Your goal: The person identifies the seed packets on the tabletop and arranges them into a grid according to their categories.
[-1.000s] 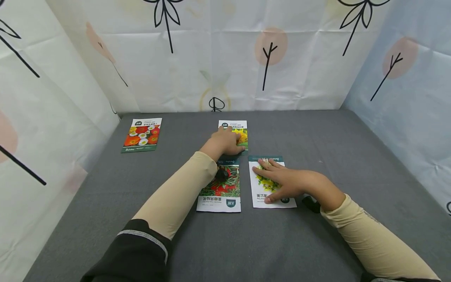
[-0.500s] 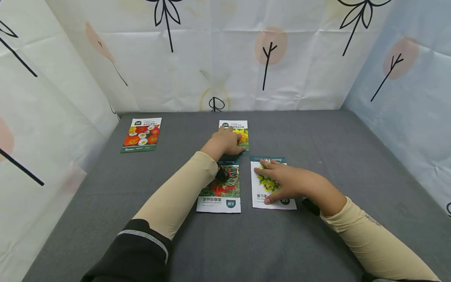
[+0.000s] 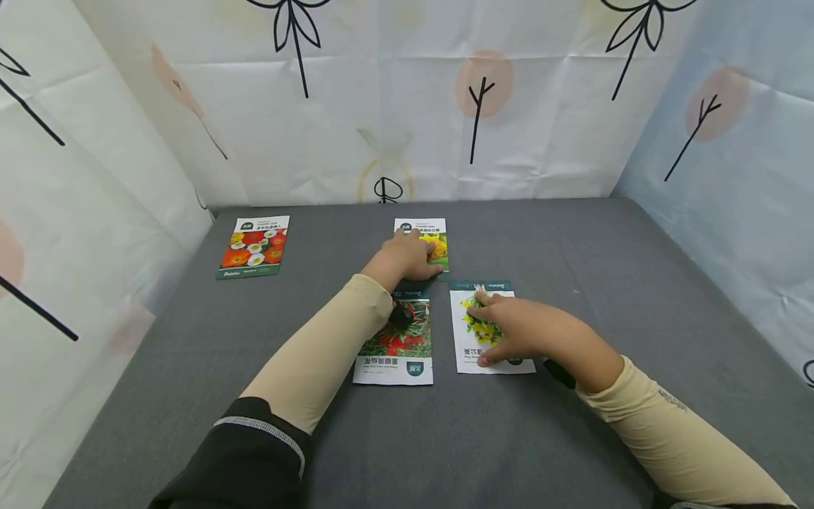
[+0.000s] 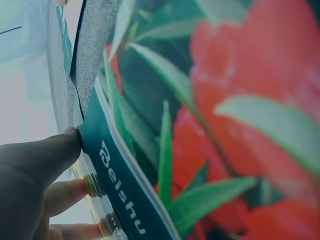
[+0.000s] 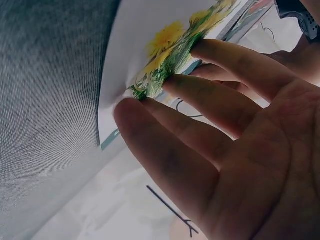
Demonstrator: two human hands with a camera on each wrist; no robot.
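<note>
My left hand point(image 3: 407, 256) rests with spread fingers on a seed packet with yellow flowers point(image 3: 439, 245) at the back middle, covering much of it. Under the left wrist lies a packet with red flowers point(image 3: 402, 346), its label upside down in the head view; it fills most of the left wrist view. The right hand point(image 3: 515, 326) touches a white packet with yellow blooms point(image 3: 466, 338) to the right of that one. In the right wrist view, the fingertips point(image 5: 131, 111) press on its printed face, fingers extended and slightly bent.
A packet with orange, red and white flowers point(image 3: 254, 247) lies at the back left of the grey tabletop point(image 3: 540, 438). White patterned cloth point(image 3: 547, 127) hangs behind and along both sides.
The right hand's fingers have drawn slightly together and bent on the white packet. The left hand stays on the back packet. The head view has shifted a little.
</note>
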